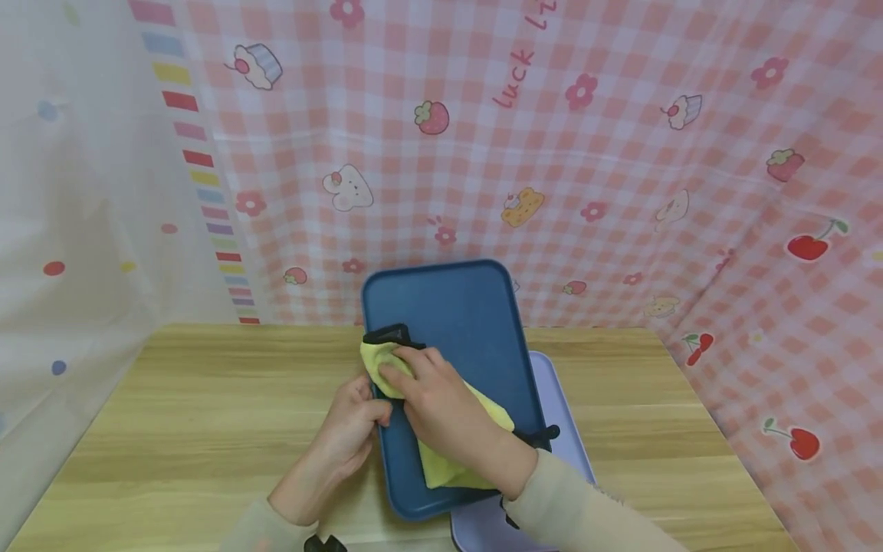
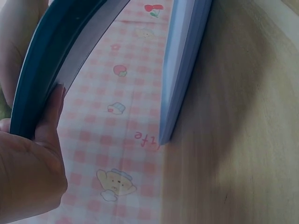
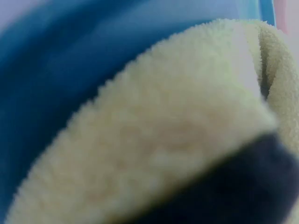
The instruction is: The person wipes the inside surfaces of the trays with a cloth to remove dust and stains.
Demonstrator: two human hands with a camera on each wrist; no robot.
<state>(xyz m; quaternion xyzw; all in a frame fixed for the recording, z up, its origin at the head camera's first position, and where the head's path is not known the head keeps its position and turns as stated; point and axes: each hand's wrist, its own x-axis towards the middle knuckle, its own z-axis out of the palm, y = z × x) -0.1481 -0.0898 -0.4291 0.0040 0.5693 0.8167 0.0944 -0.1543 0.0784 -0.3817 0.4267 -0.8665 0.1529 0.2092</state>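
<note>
A dark blue rectangular tray [image 1: 455, 307] is tilted up above the table, with my left hand [image 1: 350, 425] gripping its left rim. In the left wrist view, the fingers [image 2: 49, 116] of that hand lie along the underside of the tray [image 2: 49, 56]. My right hand [image 1: 448, 406] holds a yellow fuzzy cloth [image 1: 441, 469] with dark parts against the tray's left rim. The rest of the cloth hangs loosely over the tray's lower half, under the right wrist. Close up in the right wrist view, the cloth [image 3: 154, 116] covers much of the blue surface.
A lavender tray [image 1: 557, 395] lies on the wooden table [image 1: 228, 414], partly covered by the blue tray and the right sleeve. Behind the table hangs a pink checked curtain [image 1: 428, 176]. A small black object [image 1: 326, 543] shows at the bottom edge.
</note>
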